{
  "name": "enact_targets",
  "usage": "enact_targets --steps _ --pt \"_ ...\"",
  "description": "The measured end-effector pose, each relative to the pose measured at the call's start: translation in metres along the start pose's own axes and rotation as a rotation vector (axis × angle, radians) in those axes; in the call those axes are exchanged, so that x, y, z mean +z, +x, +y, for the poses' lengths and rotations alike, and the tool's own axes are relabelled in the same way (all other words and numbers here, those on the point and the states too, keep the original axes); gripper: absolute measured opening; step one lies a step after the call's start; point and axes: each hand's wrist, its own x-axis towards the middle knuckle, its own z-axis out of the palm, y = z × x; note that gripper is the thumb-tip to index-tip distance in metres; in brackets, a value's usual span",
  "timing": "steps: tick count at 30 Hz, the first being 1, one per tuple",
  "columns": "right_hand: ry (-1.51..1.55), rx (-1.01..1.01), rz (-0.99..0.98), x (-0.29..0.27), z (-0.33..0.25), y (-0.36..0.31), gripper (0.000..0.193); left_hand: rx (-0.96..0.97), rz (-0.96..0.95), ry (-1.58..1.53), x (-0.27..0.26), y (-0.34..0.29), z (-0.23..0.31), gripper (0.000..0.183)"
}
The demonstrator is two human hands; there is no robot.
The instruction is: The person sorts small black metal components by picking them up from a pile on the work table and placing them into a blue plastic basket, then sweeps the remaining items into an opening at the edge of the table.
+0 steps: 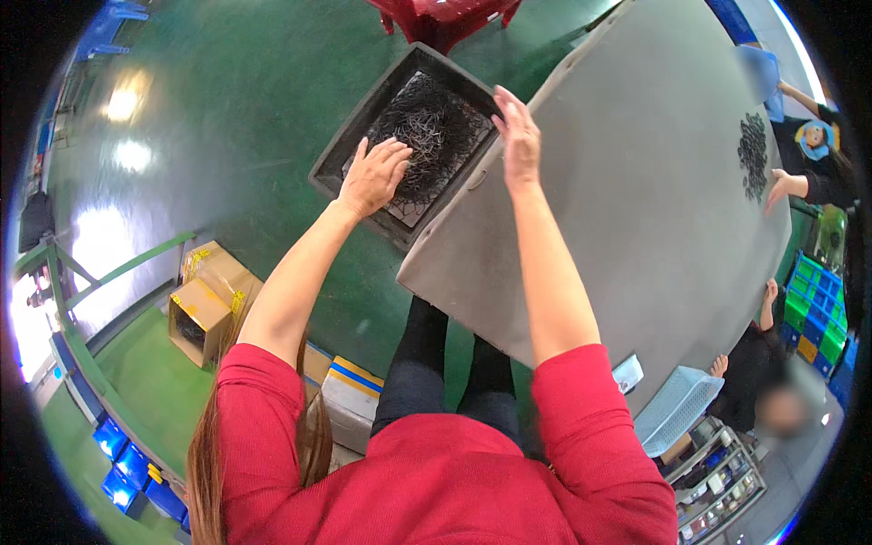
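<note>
A black rectangular tray [361,113] sits at the left edge of the grey table. In it lies a loose heap of thin, dark, curved pieces [425,136], too small to name exactly. My left hand [372,177] is over the near left side of the heap, fingers stretched out and no piece visible in them. Beside the tray's right rim, my right hand [520,145] is raised at the table edge, fingers extended and holding nothing visible. Whether the left fingertips touch the pieces I cannot tell.
The grey table [636,200] spreads to my right. Across it, another person's hand [787,187] is near a dark pile [753,156]. A light-blue basket [677,413] stands near right. A red stool [436,20] is beyond the tray; cardboard boxes [204,309] sit at left.
</note>
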Motion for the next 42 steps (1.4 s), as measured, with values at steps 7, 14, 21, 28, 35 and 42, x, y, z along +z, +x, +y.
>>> enact_targets --steps 7,14,21,28,35,42 --pt "-0.146 0.123 0.368 -0.137 -0.046 -0.137 0.031 0.360 -0.156 0.045 -0.001 0.003 0.088 0.054" --pt "-0.303 0.300 0.755 -0.232 -0.049 -0.369 0.023 -0.122 -0.089 0.025 0.024 0.001 0.093 0.061" --pt "-0.288 0.704 0.880 -0.234 0.028 -0.546 0.020 -0.119 -0.295 0.296 -0.036 0.021 0.052 0.046" --pt "-0.918 0.510 0.876 -0.259 0.016 -0.482 0.026 -0.003 -0.187 0.057 0.015 0.089 0.172 0.046" --pt "-0.977 0.219 1.137 -0.426 -0.027 -0.351 0.019 -0.163 -0.255 0.029 0.065 0.129 0.240 0.063" --pt "-1.040 0.544 0.969 -0.461 -0.010 -0.287 0.018 -0.360 -0.309 0.124 0.080 0.141 0.234 0.077"
